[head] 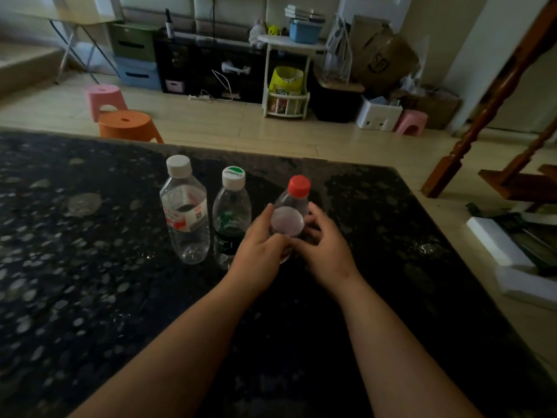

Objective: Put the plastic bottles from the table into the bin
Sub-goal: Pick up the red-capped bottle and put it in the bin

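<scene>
Bottles stand three in a row on the dark speckled table (75,267), all upright and all capped. The red-capped bottle (291,218), rightmost of the row, is the one in hand: clear plastic, seemingly empty, with a pale band around its middle. The left hand (259,251) curls against its left side, thumb up along the wall, and the right hand (324,245) closes in from the other side, fingers bent around the lower body. Both hands touch it and together cup it; how firmly they press cannot be told.

By my reading this is the first pick, with no bottle yet removed. Next comes a lift straight up, clear of the green-capped bottle (230,218) just beside it, which the left hand nearly brushes and could tip. One hand would likely suffice for so light a thing.

The white-capped bottle (185,212) stands at the left end, with a red and white label. No bin shows anywhere in view, so the carry calls for turning away from the table to find it. Beyond the far edge sit an orange stool (128,126) and a pink stool (102,99) on the floor.
</scene>
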Action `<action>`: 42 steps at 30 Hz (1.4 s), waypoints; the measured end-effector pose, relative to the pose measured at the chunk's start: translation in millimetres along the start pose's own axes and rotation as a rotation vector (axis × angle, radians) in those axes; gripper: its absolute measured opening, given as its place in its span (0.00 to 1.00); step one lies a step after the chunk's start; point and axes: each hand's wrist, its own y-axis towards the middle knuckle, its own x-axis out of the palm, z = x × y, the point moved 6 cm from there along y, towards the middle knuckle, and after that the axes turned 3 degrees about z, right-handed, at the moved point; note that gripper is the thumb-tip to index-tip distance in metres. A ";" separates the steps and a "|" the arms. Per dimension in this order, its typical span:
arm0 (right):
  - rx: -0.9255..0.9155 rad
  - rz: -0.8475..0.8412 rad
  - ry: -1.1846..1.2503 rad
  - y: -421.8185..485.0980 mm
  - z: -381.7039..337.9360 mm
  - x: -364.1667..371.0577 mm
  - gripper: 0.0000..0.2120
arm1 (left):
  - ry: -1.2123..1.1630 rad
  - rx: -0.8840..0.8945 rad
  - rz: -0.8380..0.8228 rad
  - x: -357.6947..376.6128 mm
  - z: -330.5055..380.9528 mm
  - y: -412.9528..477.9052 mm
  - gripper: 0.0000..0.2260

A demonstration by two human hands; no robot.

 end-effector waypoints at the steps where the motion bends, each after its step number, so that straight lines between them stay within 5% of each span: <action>1: -0.009 0.010 -0.032 -3.1 -0.2 -4.2 0.39 | 0.001 0.000 -0.006 1.3 -1.2 -1.3 0.38; 16: 0.014 0.167 -0.087 -60.8 -4.6 -85.9 0.34 | -0.002 0.014 -0.198 61.9 -3.0 -36.7 0.32; 21: 0.027 0.236 -0.089 -80.1 -2.6 -135.1 0.34 | 0.018 0.063 -0.288 102.3 9.8 -46.5 0.23; 36: 0.172 0.582 -0.013 -197.6 71.4 -358.6 0.36 | 0.080 0.129 -0.669 347.2 36.8 -124.2 0.17; 42: 0.275 0.696 -0.030 -253.0 125.7 -439.2 0.36 | 0.079 0.018 -0.812 449.5 10.0 -159.7 0.15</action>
